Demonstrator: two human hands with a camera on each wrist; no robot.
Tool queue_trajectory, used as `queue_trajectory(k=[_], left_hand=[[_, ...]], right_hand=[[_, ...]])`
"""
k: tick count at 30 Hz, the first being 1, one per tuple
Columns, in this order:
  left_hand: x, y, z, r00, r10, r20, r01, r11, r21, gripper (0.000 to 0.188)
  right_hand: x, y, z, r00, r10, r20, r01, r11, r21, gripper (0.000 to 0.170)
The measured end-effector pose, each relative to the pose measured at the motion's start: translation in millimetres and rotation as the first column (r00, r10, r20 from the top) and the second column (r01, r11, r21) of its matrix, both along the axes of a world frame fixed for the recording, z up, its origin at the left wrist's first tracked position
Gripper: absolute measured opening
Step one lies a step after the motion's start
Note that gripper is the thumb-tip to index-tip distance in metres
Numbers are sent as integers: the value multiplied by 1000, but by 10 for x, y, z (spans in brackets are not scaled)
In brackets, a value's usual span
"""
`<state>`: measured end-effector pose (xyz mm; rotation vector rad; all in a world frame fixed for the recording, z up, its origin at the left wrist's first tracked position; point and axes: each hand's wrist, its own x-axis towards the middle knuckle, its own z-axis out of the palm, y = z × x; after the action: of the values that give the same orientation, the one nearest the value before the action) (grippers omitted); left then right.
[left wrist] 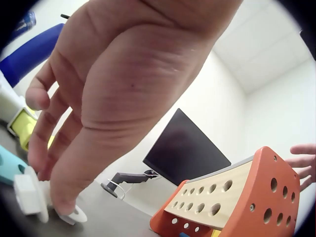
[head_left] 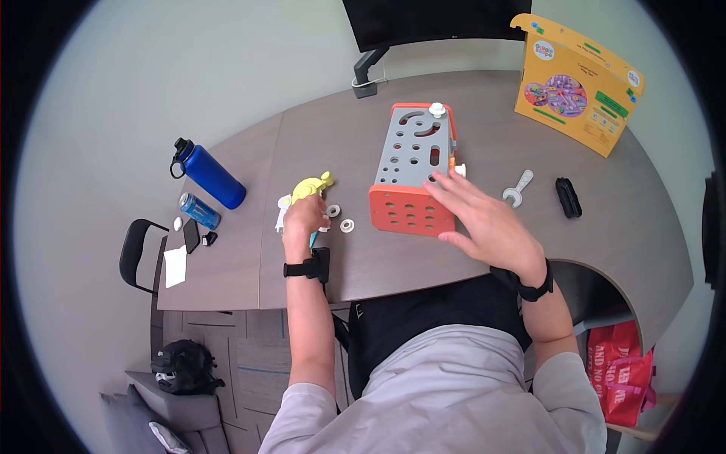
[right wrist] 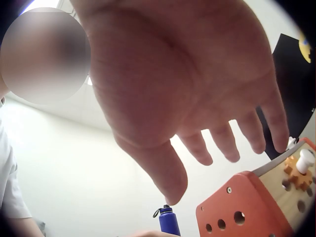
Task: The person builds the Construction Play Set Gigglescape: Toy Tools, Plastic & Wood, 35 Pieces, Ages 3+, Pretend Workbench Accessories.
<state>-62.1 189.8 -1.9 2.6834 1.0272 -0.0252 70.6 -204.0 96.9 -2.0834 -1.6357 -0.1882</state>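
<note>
My left hand (head_left: 304,215) reaches down into a small group of toy parts left of the toy workbench. In the left wrist view its thumb and fingers pinch a white toy bolt (left wrist: 28,195) with a wide flange. A yellow toy part (head_left: 311,185) lies just beyond the hand, and a teal piece (left wrist: 10,167) is close by. Two white rings (head_left: 347,225) lie to its right. The workbench (head_left: 412,155) has a grey holed top and orange-red end panels. My right hand (head_left: 491,223), fingers extended, is at its near right corner, fingertips overlapping the edge.
A white toy wrench (head_left: 517,188) and a black case (head_left: 567,198) lie to the right. A yellow box (head_left: 578,83) stands at the back right, near the monitor (head_left: 439,23). At left are a blue bottle (head_left: 212,174), a can (head_left: 200,211) and a phone (head_left: 190,237).
</note>
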Motion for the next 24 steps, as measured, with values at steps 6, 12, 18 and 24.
queue_trajectory(k=[6, 12, 18, 24], left_hand=[[-13, -235, 319, 996, -35, 79, 40, 997, -65, 36], [-164, -932, 1096, 667, -220, 712, 687, 551, -473, 26], [-62, -1323, 1093, 510, -324, 797, 850, 332, -409, 34], [-11, -1358, 1015, 538, -184, 823, 830, 285, -479, 36]], right_hand=[[63, 27, -39, 998, -11, 59, 5, 996, 94, 68], [-71, 147, 39, 992, 105, -66, -82, 953, 292, 49], [-254, 322, -75, 925, 319, -207, -192, 862, 469, 46], [-248, 377, -95, 937, 290, -196, -141, 826, 545, 32]])
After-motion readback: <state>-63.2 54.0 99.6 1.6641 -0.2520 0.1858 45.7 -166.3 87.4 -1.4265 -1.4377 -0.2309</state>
